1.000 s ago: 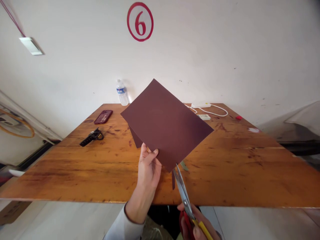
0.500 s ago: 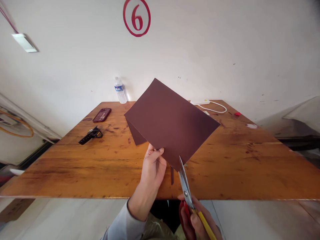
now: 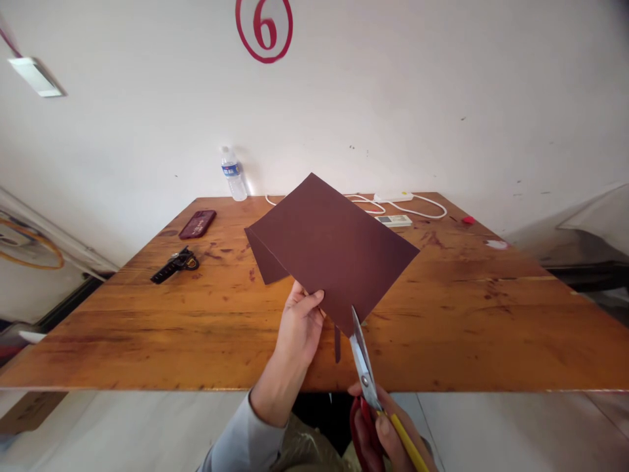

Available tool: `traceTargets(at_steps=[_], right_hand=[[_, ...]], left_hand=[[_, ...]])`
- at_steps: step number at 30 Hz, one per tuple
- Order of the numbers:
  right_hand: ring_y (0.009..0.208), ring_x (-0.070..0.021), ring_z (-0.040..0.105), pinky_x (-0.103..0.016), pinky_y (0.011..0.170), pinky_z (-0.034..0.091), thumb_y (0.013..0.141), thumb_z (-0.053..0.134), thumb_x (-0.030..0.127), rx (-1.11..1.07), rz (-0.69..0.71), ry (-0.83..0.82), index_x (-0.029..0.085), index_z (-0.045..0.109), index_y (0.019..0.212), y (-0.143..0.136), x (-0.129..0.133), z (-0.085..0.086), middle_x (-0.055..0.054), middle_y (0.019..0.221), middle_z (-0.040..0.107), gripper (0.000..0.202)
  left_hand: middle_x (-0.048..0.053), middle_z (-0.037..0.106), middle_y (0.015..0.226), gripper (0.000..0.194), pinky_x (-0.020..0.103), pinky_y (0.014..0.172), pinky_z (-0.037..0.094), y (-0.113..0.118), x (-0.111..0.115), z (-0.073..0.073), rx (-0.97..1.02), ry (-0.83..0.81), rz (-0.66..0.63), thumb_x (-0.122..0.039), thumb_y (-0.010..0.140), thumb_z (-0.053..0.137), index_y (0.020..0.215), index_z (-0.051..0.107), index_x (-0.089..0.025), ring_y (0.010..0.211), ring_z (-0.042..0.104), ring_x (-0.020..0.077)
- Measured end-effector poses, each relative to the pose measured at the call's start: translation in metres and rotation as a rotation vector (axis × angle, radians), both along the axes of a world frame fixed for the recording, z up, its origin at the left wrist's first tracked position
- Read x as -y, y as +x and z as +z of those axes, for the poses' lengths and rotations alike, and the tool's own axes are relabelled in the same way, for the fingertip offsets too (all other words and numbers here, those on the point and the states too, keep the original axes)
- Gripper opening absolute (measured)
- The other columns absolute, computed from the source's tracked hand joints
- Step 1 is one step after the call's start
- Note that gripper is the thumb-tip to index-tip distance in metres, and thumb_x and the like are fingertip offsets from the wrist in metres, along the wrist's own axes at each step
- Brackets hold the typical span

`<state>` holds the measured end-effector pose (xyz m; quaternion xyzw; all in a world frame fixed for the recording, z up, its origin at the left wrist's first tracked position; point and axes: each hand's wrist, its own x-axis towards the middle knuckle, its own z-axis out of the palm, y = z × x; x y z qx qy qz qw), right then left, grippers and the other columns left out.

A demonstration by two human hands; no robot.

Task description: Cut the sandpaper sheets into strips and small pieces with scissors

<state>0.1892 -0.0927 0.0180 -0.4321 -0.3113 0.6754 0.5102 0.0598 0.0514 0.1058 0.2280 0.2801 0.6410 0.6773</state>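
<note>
My left hand pinches a dark brown sheet of paper near its lower left edge, thumb on top. The sheet is held up at a slant above the table. My right hand is closed round the handles of a pair of scissors, one handle red and the other yellow. The blades point up at the sheet's lower corner, one of them in front of the paper. On the table, partly under the held sheet, is another dark brown piece. A narrow brown strip shows beside my left hand.
On the wooden table are a dark red phone, a black strap-like item, a water bottle, a white power strip with its cord, a white remote-like device and a red scrap. A wall stands behind.
The held sheet's far edge has tipped down, uncovering the white device and more cord at the back. The scissors stay at the lower corner. The camera view has shifted slightly.
</note>
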Motion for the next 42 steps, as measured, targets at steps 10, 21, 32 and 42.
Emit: traceTargets(at_steps=[10, 21, 32, 42], right_hand=[[0.057, -0.0141, 0.048, -0.027, 0.055, 0.047, 0.063, 0.078, 0.074, -0.02, -0.046, -0.02, 0.023, 0.072, 0.094, 0.008, -0.005, -0.025, 0.001, 0.068, 0.056, 0.06], [0.066, -0.0177, 0.061, -0.027, 0.066, 0.056, 0.063, 0.08, 0.072, -0.076, -0.084, -0.05, 0.022, 0.075, 0.099, 0.005, 0.002, -0.014, -0.001, 0.072, 0.063, 0.062], [0.071, -0.0202, 0.067, -0.031, 0.073, 0.058, 0.061, 0.085, 0.067, -0.089, -0.041, -0.072, 0.023, 0.077, 0.097, 0.016, -0.001, -0.043, -0.003, 0.074, 0.07, 0.058], [0.048, -0.0171, 0.053, -0.029, 0.046, 0.049, 0.061, 0.078, 0.076, -0.07, -0.136, -0.148, 0.022, 0.071, 0.086, -0.001, 0.0, -0.052, 0.001, 0.056, 0.055, 0.059]], left_hand=[[0.003, 0.076, 0.105, 0.034, 0.029, 0.086, 0.05, 0.001, 0.0, 0.001, 0.027, 0.025, -0.001, -0.008, 0.071, 0.073, 0.101, 0.072, -0.023, 0.095, 0.067, 0.0173], [0.001, 0.076, 0.1, 0.035, 0.029, 0.085, 0.052, 0.001, -0.001, 0.001, 0.018, 0.023, 0.001, -0.01, 0.068, 0.076, 0.1, 0.073, -0.024, 0.093, 0.067, 0.0174], [0.005, 0.076, 0.103, 0.033, 0.036, 0.091, 0.053, 0.004, 0.005, 0.0, -0.009, -0.025, -0.057, -0.011, 0.067, 0.075, 0.098, 0.073, -0.021, 0.099, 0.069, 0.0242], [0.005, 0.077, 0.1, 0.032, 0.036, 0.089, 0.054, 0.001, 0.001, -0.007, -0.017, -0.051, -0.062, -0.01, 0.066, 0.074, 0.096, 0.073, -0.02, 0.097, 0.07, 0.0237]])
